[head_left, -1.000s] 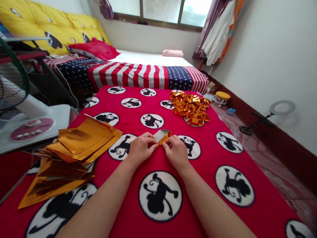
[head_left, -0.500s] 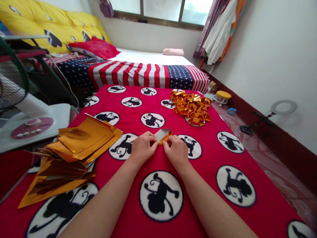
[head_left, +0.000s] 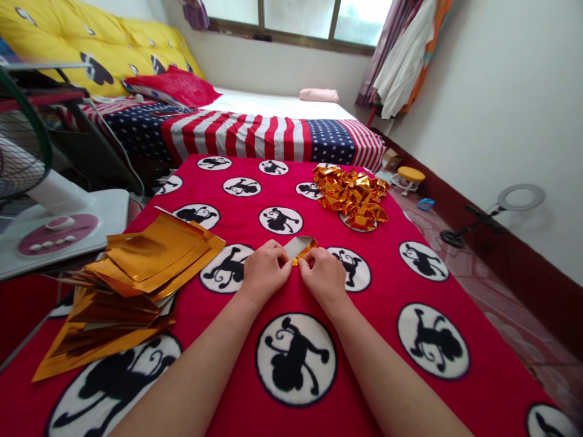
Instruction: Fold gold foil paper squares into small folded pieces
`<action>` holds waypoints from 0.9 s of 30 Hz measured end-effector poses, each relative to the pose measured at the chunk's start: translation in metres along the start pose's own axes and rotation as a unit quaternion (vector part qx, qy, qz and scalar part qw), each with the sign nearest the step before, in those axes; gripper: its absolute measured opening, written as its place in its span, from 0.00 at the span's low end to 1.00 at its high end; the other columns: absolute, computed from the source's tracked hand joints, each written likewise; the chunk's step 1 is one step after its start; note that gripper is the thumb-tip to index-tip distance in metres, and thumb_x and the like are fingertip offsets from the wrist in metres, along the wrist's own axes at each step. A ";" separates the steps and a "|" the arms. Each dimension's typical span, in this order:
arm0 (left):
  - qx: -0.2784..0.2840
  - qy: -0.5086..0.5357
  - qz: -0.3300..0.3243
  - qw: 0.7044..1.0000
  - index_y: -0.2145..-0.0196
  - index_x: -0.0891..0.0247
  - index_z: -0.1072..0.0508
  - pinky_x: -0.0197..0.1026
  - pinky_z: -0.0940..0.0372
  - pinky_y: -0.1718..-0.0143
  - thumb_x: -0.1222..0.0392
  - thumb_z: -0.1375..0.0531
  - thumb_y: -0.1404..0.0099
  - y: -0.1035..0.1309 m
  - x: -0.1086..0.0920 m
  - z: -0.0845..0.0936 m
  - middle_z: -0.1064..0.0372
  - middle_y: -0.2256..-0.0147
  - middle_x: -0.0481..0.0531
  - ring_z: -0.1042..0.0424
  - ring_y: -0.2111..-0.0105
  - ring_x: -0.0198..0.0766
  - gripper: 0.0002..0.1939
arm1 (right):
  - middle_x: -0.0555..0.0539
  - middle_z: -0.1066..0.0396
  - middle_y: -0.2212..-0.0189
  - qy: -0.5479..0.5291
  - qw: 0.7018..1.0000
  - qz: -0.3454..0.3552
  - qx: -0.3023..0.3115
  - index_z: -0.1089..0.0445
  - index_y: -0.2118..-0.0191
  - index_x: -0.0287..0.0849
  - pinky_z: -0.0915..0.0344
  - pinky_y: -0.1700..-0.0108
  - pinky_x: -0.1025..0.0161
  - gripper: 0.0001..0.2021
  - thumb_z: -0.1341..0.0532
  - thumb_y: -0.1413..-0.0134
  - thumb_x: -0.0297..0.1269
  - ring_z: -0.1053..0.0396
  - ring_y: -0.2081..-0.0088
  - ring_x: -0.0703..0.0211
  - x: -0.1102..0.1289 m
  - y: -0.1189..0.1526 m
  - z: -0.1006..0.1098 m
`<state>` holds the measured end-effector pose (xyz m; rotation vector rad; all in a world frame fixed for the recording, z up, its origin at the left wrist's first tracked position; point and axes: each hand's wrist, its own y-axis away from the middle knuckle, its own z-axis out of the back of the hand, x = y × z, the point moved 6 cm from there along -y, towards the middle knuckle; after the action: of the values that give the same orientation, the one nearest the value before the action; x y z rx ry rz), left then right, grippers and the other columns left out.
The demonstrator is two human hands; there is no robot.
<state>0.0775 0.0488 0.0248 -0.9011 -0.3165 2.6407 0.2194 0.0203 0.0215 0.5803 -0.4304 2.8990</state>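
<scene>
Both hands meet at a partly folded sheet of gold foil paper point(head_left: 298, 247), just above the red cloth. Its pale grey back faces up on the left, and shiny gold shows on the right. My left hand point(head_left: 268, 266) pinches the near left part between thumb and fingers. Opposite it, my right hand point(head_left: 322, 272) pinches the near right part. The fingertips hide the near edge of the paper. To the left lies a fanned stack of flat gold foil sheets point(head_left: 155, 255). At the far right sits a heap of folded gold foil pieces point(head_left: 350, 191).
A red cloth with monkey prints point(head_left: 364, 346) covers the table. An electric fan point(head_left: 68, 224) stands at the left edge. Behind is a bed with a striped, starred cover point(head_left: 255, 135). Right of the table, a yellow stool point(head_left: 410, 175) and a ring light point(head_left: 519, 198) stand on the floor.
Almost nothing differs. Both hands keep their pinch on the foil paper, with only a very slight shift of the fingers; the stack and heap are the same.
</scene>
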 end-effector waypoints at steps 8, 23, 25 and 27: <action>0.009 -0.001 0.013 1.000 0.78 0.60 0.27 0.38 0.41 0.73 0.60 0.39 0.42 0.000 -0.001 0.000 0.28 0.68 0.49 0.28 0.70 0.37 0.08 | 0.47 0.26 0.69 0.007 1.000 -0.012 0.012 0.30 0.73 0.44 0.47 0.70 0.63 0.09 0.39 0.45 0.40 0.30 0.70 0.58 0.000 -0.001 0.000; 0.040 -0.019 0.008 0.999 0.62 0.47 0.20 0.37 0.41 0.70 0.58 0.40 0.38 0.002 -0.001 -0.003 0.29 0.63 0.46 0.29 0.65 0.36 0.10 | 0.49 0.26 0.68 0.023 0.998 -0.035 0.043 0.29 0.73 0.45 0.46 0.68 0.64 0.09 0.41 0.45 0.42 0.29 0.66 0.58 0.000 -0.003 -0.001; 0.046 -0.022 0.005 0.999 0.61 0.46 0.20 0.38 0.41 0.70 0.58 0.40 0.38 0.001 -0.001 -0.004 0.29 0.63 0.47 0.29 0.64 0.37 0.10 | 0.49 0.26 0.68 0.013 0.998 -0.036 0.041 0.30 0.72 0.45 0.47 0.69 0.64 0.09 0.40 0.45 0.42 0.30 0.67 0.58 -0.002 -0.002 -0.002; 0.050 -0.023 0.004 0.998 0.61 0.46 0.19 0.38 0.42 0.70 0.58 0.40 0.38 0.001 -0.001 -0.004 0.29 0.63 0.47 0.29 0.64 0.37 0.11 | 0.50 0.25 0.68 -0.003 0.998 -0.040 0.041 0.30 0.70 0.46 0.48 0.70 0.65 0.07 0.39 0.46 0.42 0.30 0.68 0.59 -0.005 -0.003 -0.002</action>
<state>0.0802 0.0483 0.0217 -0.8121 -0.1895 2.6611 0.2238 0.0230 0.0189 0.6041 -0.2818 2.8497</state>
